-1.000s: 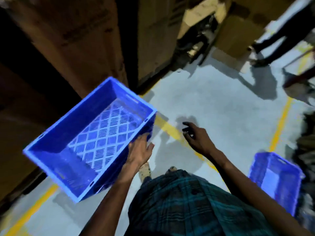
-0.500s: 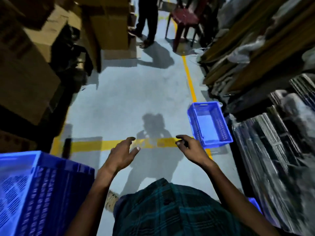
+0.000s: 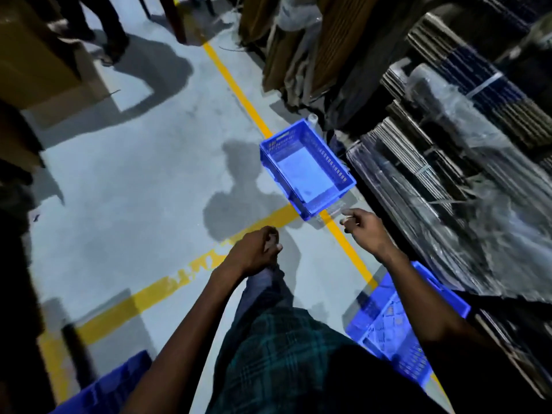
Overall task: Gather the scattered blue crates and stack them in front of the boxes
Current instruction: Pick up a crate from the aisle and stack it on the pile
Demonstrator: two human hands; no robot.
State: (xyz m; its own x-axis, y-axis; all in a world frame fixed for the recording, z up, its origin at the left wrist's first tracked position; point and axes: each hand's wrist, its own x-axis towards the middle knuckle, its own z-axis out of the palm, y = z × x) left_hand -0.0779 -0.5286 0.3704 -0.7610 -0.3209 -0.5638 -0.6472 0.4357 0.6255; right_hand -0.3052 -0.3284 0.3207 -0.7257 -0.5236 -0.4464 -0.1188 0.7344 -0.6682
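Observation:
An empty blue crate [image 3: 307, 168] sits on the grey floor ahead, across a yellow line and close to the wrapped stacks on the right. A second blue crate [image 3: 397, 327] lies on the floor at the lower right, partly behind my right arm. The corner of a third blue crate [image 3: 110, 386] shows at the bottom left. My right hand [image 3: 363, 231] reaches toward the near end of the far crate, fingers loosely bent, holding nothing. My left hand [image 3: 257, 253] hangs in front of me with fingers curled, empty.
Brown cardboard boxes [image 3: 35, 55] stand at the left. Plastic-wrapped stacks of flat sheets [image 3: 448, 174] line the right side. Another person's legs [image 3: 98, 25] and a chair leg [image 3: 176, 19] are at the far end of the aisle. Yellow lines [image 3: 233, 76] mark the floor.
My left hand let go of the crate it carried, which now sits at the bottom left. I turned and moved toward the far crate; my right hand is closer to it.

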